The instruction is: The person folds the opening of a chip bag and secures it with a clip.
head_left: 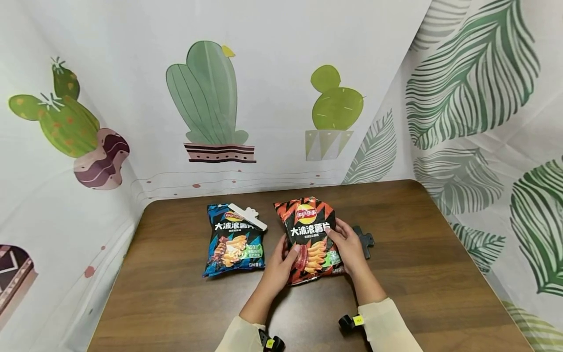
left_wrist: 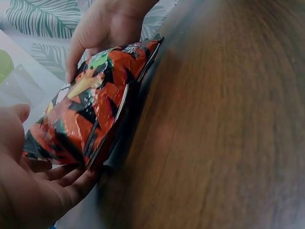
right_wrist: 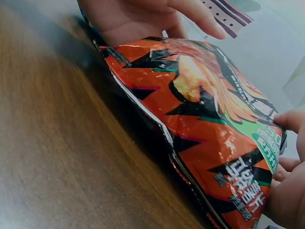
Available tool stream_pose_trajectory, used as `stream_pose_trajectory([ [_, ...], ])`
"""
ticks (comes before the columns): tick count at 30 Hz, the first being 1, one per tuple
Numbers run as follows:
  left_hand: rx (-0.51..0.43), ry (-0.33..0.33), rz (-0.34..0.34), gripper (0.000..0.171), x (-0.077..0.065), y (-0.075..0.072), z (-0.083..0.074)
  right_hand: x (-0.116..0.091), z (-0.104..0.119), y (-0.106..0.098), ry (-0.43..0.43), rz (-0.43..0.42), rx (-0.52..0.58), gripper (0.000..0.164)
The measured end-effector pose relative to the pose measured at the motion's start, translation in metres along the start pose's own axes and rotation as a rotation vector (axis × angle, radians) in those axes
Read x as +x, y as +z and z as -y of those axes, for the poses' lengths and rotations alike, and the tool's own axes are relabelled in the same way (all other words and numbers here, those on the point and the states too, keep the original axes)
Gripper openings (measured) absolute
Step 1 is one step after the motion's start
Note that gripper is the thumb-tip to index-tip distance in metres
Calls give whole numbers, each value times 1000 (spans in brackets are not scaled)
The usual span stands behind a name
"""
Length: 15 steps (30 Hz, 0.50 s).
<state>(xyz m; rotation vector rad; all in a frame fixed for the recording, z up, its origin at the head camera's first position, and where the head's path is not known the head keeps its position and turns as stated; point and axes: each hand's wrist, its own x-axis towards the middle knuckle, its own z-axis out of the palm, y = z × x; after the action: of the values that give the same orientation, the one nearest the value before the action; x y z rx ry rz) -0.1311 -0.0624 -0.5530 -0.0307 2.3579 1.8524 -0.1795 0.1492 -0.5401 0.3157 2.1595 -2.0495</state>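
A red-and-black bag of potato chips (head_left: 308, 239) is held between both hands, its printed front facing up. My left hand (head_left: 277, 266) grips its left edge, thumb on the front; in the left wrist view the fingers (left_wrist: 71, 183) pass under the bag. At the right edge my right hand (head_left: 349, 247) holds it the same way, its thumb showing on the front in the right wrist view (right_wrist: 290, 119). Left of it lies a blue bag of chips (head_left: 233, 252) with a white bag clip (head_left: 248, 216) slanting across its upper right corner.
A dark grey clip (head_left: 364, 241) lies just beyond my right hand, partly hidden by it. All stand on a brown wooden table (head_left: 176, 303). A white cloth (head_left: 281, 88) printed with cacti and leaves hangs behind the table and along its sides.
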Motion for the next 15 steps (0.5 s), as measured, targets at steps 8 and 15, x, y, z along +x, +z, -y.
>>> stream_pose_trajectory([
  [8,-85,-4,-42,75,5,1,2,-3,1,6,-20,-17,55,55],
  [15,-128,33,-118,69,7,-2,-3,-6,2,13,-53,-2,131,44],
])
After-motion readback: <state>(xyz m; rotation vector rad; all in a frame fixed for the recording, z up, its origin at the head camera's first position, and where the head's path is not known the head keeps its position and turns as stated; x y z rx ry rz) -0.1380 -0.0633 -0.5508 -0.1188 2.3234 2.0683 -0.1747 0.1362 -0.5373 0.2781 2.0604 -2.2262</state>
